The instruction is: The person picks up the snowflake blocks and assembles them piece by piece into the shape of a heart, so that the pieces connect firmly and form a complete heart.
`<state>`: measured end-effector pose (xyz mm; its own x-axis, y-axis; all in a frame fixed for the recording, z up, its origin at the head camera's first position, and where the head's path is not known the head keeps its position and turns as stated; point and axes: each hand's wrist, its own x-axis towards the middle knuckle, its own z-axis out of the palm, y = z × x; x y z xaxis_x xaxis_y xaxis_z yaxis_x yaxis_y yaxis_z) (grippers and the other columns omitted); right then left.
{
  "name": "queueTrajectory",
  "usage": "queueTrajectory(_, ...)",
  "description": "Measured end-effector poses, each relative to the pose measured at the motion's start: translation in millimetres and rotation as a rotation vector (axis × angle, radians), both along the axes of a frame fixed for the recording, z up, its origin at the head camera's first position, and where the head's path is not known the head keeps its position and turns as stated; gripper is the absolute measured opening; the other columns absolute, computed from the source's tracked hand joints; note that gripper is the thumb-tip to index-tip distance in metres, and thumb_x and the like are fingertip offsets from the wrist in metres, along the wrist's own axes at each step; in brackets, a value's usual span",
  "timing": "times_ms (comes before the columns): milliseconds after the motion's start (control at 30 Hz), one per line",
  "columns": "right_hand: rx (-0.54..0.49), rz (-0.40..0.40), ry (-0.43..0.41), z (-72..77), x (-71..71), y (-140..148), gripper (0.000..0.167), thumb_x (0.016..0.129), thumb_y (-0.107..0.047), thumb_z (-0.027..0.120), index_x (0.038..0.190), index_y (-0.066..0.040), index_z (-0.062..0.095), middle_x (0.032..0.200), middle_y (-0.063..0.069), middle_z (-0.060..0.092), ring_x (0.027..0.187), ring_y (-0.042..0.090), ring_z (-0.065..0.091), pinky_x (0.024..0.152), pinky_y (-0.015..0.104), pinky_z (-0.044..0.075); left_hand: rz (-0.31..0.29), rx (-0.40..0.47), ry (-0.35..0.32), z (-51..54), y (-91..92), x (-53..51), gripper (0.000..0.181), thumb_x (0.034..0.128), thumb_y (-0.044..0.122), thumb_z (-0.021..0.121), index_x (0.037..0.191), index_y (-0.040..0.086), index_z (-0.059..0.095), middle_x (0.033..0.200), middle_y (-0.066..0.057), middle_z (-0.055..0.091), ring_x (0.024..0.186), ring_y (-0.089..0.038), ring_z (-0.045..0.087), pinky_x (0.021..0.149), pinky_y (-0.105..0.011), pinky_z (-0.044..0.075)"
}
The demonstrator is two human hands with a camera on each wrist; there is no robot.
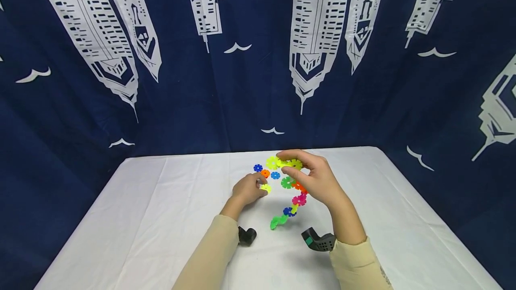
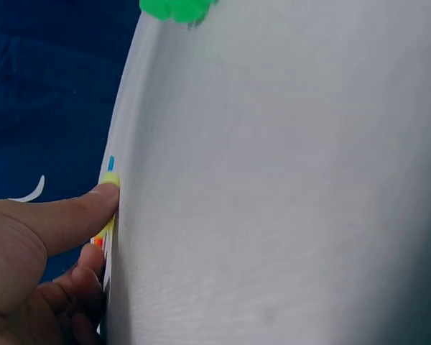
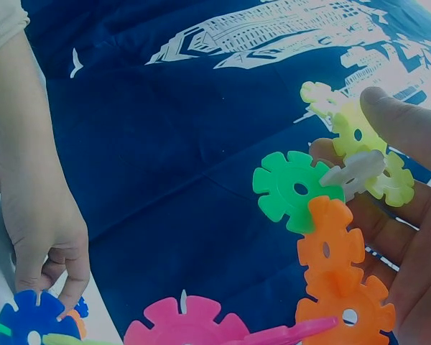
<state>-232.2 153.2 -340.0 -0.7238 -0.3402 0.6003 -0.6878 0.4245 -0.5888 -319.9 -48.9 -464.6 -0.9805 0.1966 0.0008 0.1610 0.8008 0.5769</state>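
Observation:
My right hand (image 1: 316, 176) holds a linked chain of plastic snowflake discs by its yellow discs (image 3: 359, 133), thumb on one side and fingers behind. From there the chain runs through a white disc (image 3: 353, 174), a green disc (image 3: 298, 188), orange discs (image 3: 330, 244), a pink disc (image 1: 299, 200) and a blue disc (image 1: 289, 211) to green discs (image 1: 279, 221) at its near end. Left of the chain, my left hand (image 1: 247, 189) pinches a single yellow disc (image 1: 265, 188) low at the table; its fingertips are partly hidden.
Beyond my left hand, a dark blue disc (image 1: 258, 168), an orange disc (image 1: 264, 173) and a light blue disc (image 1: 275, 175) lie loose on the white-covered table (image 1: 161, 218). A navy patterned curtain (image 1: 225, 93) hangs behind the table's far edge. Black wrist devices (image 1: 319, 240) project inward.

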Motion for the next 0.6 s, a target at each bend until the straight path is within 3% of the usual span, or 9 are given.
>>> queueTrajectory(167, 0.004, 0.008, 0.011, -1.5, -2.1, 0, 0.03, 0.092, -0.01, 0.071, 0.121, -0.013, 0.07, 0.116, 0.003, 0.074, 0.098, 0.013, 0.066, 0.081, 0.022, 0.053, 0.032, 0.066, 0.051, -4.6, 0.1, 5.7, 0.026, 0.0834, 0.018, 0.08, 0.101, 0.017, 0.061, 0.078, 0.002, 0.057, 0.068, -0.014, 0.051, 0.061, -0.028, 0.036)
queueTrajectory(400, 0.0, 0.008, -0.001, -1.0, -1.4, 0, 0.031, 0.091, -0.01, 0.072, 0.121, -0.014, 0.069, 0.116, 0.002, 0.074, 0.097, 0.011, 0.066, 0.082, 0.023, 0.053, 0.001, 0.148, 0.088, -11.5, -0.7, 18.3, 0.02, 0.088, 0.014, 0.074, 0.098, 0.018, 0.057, 0.075, 0.004, 0.058, 0.065, -0.014, 0.051, 0.063, -0.029, 0.036)
queueTrajectory(500, -0.004, 0.005, -0.013, -0.7, -0.7, 0, 0.031, 0.091, -0.011, 0.072, 0.121, -0.015, 0.069, 0.117, 0.0, 0.073, 0.099, 0.01, 0.065, 0.083, 0.024, 0.053, -0.012, 0.248, 0.068, -14.5, -5.2, 21.9, 0.02, 0.088, 0.013, 0.073, 0.1, 0.017, 0.057, 0.079, 0.003, 0.058, 0.069, -0.013, 0.052, 0.065, -0.028, 0.039)
queueTrajectory(600, -0.01, 0.014, -0.021, -0.6, -0.5, 0, 0.031, 0.091, -0.011, 0.072, 0.122, -0.015, 0.069, 0.118, -0.001, 0.073, 0.101, 0.01, 0.066, 0.084, 0.025, 0.053, -0.031, 0.414, 0.024, -16.7, -12.5, 23.7, 0.021, 0.0882, 0.009, 0.072, 0.102, 0.013, 0.058, 0.08, 0.002, 0.057, 0.07, -0.012, 0.052, 0.065, -0.025, 0.043)
